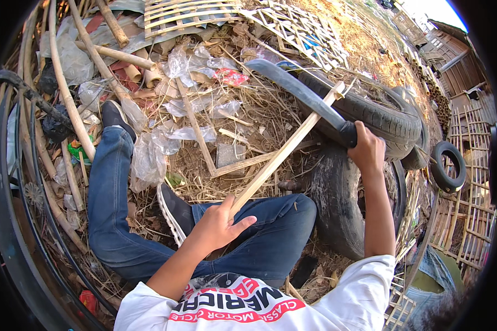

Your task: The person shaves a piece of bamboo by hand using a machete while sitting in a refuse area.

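My left hand (220,227) is closed around the near end of a pale split bamboo strip (279,159), which slants away up to the right. In my right hand (368,148) is the dark handle of a machete with a long grey blade (295,89). The blade crosses the strip close to its far end, where the wood looks frayed. Whether the edge is sunk into the wood I cannot tell. Beneath the strip lies an angled piece of bamboo (243,164) on the littered ground, between my bent legs and the tyres.
Worn tyres (339,201) lie on the right, and a smaller tyre (448,167) is farther off. Bamboo lattice panels (190,16) lie at the back. Long bamboo poles (61,83) run along the left. Plastic bags (149,157) litter the ground. Another person (433,276) shows partly at lower right.
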### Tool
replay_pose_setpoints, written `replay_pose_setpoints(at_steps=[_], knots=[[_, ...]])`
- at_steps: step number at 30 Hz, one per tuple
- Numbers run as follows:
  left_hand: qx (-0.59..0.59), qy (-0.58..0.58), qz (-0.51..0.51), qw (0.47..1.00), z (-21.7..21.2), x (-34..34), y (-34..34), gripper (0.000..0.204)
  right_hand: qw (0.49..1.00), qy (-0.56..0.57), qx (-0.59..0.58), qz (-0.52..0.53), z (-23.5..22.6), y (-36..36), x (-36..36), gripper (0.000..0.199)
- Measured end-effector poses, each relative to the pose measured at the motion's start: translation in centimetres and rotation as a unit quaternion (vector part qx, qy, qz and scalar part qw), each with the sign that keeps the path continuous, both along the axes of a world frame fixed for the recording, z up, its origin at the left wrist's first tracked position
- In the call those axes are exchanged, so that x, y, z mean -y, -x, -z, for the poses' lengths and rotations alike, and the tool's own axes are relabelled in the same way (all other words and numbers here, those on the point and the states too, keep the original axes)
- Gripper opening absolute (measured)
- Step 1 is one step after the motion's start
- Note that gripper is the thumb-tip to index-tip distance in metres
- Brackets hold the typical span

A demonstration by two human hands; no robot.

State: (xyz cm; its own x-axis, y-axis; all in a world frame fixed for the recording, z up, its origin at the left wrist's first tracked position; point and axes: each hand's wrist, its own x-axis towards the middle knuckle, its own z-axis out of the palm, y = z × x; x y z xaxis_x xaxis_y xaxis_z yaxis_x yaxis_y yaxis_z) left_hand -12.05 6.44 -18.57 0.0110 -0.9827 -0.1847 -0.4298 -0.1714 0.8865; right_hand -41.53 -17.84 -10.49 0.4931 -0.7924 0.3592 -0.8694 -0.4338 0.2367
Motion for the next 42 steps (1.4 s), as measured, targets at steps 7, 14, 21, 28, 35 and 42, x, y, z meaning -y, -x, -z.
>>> replay_pose_setpoints(at_steps=[7,14,21,28,35,42], knots=[[0.022,0.012,-0.003,1.0,1.8,-0.8,-0.7,0.073,1.0,-0.025,-0.005,-0.007,0.3,1.6,2.2,0.045],[-0.36,-0.097,-0.021,0.928,5.4,-0.9,-2.4,0.05,0.978,0.027,0.171,0.117,0.6,4.1,0.9,0.041],[-0.564,-0.189,0.064,0.802,5.1,0.3,-2.4,0.054,0.952,-0.145,0.213,-0.163,5.9,-2.7,-7.6,0.062],[-0.335,-0.119,0.021,0.934,1.4,-1.6,-1.9,0.054,0.939,-0.199,0.159,-0.232,9.3,-3.4,-5.0,0.06],[-0.324,-0.133,0.071,0.934,0.6,-2.5,-2.2,0.055,0.981,-0.077,0.17,0.058,5.6,2.8,0.2,0.046],[-0.267,-0.061,0.04,0.961,1.5,1.1,0.1,0.061,0.958,-0.2,0.16,-0.13,5.2,-2.8,-6.1,0.051]])
